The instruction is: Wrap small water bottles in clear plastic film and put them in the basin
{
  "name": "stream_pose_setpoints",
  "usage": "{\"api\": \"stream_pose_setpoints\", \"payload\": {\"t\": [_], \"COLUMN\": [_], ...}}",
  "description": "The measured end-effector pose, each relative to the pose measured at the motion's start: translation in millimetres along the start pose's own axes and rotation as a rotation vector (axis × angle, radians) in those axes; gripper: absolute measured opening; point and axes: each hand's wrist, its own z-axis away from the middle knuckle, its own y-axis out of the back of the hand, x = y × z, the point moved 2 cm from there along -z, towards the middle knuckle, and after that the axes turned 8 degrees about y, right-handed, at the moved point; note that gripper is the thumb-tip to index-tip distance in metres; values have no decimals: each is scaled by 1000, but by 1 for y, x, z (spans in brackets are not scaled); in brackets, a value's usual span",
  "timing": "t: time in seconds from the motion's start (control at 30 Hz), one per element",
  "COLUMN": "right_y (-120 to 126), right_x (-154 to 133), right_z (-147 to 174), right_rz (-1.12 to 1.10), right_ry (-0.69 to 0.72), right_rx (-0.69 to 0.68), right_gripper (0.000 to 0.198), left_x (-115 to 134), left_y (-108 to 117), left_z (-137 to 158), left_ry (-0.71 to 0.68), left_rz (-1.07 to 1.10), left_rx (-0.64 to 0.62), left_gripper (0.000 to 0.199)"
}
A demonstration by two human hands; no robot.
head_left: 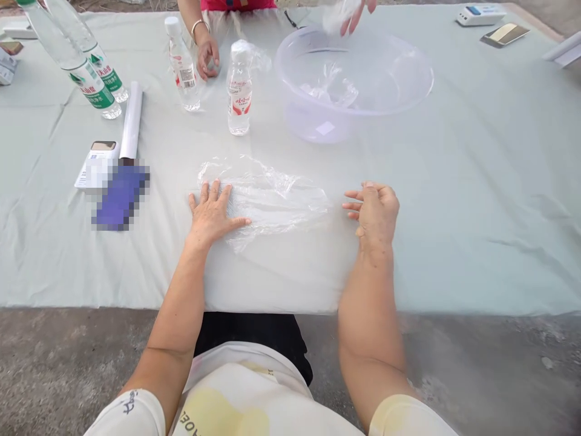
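Note:
A thin, crinkled piece of clear plastic film (281,203), perhaps a bag, lies spread on the cloth-covered table (454,242). On its left end my left hand (211,212) rests flat with the fingers spread. My right hand (376,212) is just past the film's right end, apart from it. Its thumb and index finger are pinched together while the other fingers point left. Whatever the pinch holds, if anything, I cannot make out.
Across the table a person's hand (207,57) rests near two small water bottles (239,100). Another hand (356,18) holds clear plastic over a translucent purple basin (313,124) with crumpled plastic inside. Tall bottles (97,91), a white roll (132,118) and phone-like items (506,35) lie around.

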Motion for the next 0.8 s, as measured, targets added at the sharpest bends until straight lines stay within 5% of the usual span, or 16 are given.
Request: {"api": "stream_pose_setpoints", "payload": {"t": [0.1, 0.2, 0.27, 0.33, 0.47, 0.67, 0.8], "right_y": [-3, -11, -20, -30, -24, 33, 46], "right_x": [2, -8, -12, -12, -7, -20, -44], "right_z": [17, 50, 74, 94, 113, 114, 101], "right_rz": [133, 301, 408, 551, 825, 901, 949], "right_ry": [186, 662, 940, 1073, 1025, 907, 734], "right_rx": [-114, -172, -368, -645, -944, -1148, -1072], "right_gripper": [29, 28, 24, 27, 41, 32, 31], "left_x": [4, 7, 8, 8, 5, 0, 0], "left_y": [4, 7, 7, 7, 9, 12, 10], "left_z": [2, 3, 3, 2, 2, 1, 2], "left_ry": [75, 120, 127, 128, 124, 103, 89], "left_rz": [-173, -315, -357, -375, -388, -371, -373], "left_rx": [-16, -44, -47, -49, -77, -129, -147], "left_gripper": [90, 92, 94, 96, 101, 115, 116]}}
